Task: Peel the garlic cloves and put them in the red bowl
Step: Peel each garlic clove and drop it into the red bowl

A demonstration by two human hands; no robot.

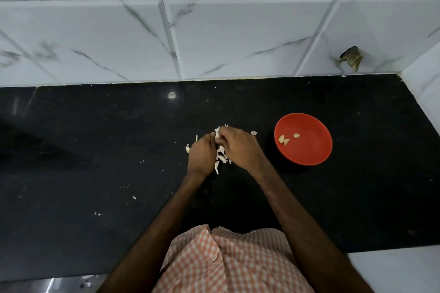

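Tiles [214, 31] of white, grey-veined marble pattern fill the upper half of the view, and one at the far right is broken by a dark ragged hole [352, 58]. Below them runs the black surface [95, 150], glossy and speckled with small white flecks. At the near edge is a person's checked orange-and-white shirt [226, 264], with both bare forearms reaching forward to the middle of the surface. The red bowl [314, 152] stands on the surface to the right of the hands, near them but apart. It holds three peeled cloves [283, 139] — two touching at its left side, one just beside them. The left hand [201, 153] and right hand [240, 147] are close together with fingers curled, their fingertips meeting on a garlic clove [217, 135] — only a bit of its white skin shows, and both hands pinch it. A heap of torn skins [221, 157] lies on the surface between and under the hands. One loose skin [254, 133] lies just past the right hand toward the bowl, and a pale scrap [188, 149] sits just left of the left hand.
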